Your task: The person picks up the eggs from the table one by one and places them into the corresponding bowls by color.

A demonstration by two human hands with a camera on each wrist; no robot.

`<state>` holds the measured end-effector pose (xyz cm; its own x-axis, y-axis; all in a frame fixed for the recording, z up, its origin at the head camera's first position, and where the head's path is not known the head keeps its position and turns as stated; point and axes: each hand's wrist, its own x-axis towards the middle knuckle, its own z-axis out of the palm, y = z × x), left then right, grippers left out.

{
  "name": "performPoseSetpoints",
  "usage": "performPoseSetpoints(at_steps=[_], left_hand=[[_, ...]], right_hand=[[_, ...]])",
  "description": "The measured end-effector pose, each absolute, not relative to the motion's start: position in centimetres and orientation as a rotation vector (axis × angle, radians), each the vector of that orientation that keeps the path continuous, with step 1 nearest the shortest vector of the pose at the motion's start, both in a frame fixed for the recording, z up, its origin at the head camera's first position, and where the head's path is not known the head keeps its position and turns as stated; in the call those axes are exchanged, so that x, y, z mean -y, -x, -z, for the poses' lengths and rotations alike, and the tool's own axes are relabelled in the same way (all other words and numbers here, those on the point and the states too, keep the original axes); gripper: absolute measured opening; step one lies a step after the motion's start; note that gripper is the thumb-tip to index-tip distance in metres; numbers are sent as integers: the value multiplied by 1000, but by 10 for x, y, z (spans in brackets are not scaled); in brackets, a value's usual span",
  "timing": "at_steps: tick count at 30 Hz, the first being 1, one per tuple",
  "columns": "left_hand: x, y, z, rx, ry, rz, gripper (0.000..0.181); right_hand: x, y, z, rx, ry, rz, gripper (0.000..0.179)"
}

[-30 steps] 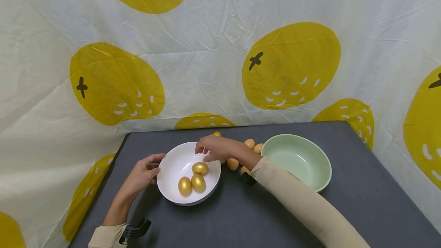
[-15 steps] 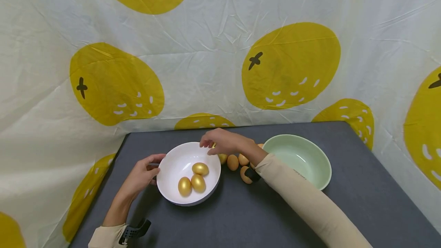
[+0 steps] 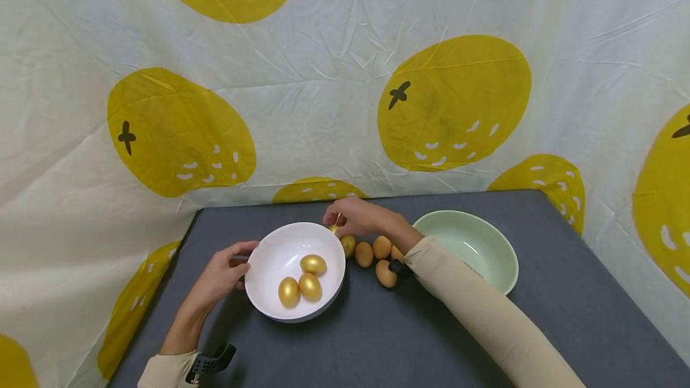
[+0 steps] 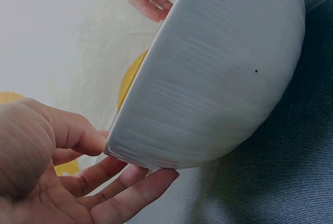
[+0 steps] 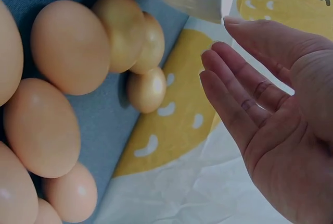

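Note:
My left hand [image 3: 218,271] holds the left side of a white bowl [image 3: 269,250]. In the left wrist view, the fingers [image 4: 138,195] touch the bowl's outer wall near its rim. Three golden eggs [image 3: 288,292] lie inside. Behind the bowl's right rim hovers my right hand [image 3: 357,217], its fingers loosely bent with nothing between them. Below it are more golden eggs [image 3: 347,246], partly hidden by the hand in the head view. Three of them [image 5: 146,89] show in the right wrist view, apart from the fingers.
Several brown eggs [image 3: 364,254] lie grouped between the bowls. A green bowl [image 3: 463,244] stands to their right, partly behind the right sleeve [image 3: 474,304]. The dark table [image 3: 377,340] ends at a patterned white cloth [image 3: 318,136] behind.
My right hand has drawn back from over the white bowl toward the right and far side, above the golden eggs on the table. My left hand stays on the bowl.

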<state>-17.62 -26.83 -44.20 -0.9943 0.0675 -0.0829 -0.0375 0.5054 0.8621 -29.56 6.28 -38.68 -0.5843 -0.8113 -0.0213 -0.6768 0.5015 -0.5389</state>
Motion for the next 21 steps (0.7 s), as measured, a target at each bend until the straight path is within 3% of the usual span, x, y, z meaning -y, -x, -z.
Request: performPoseSetpoints(at_steps=[21], left_hand=[[267, 175, 441, -2617, -18, -1520, 46]], right_hand=[[-66, 302, 409, -2508, 1181, 519, 32]])
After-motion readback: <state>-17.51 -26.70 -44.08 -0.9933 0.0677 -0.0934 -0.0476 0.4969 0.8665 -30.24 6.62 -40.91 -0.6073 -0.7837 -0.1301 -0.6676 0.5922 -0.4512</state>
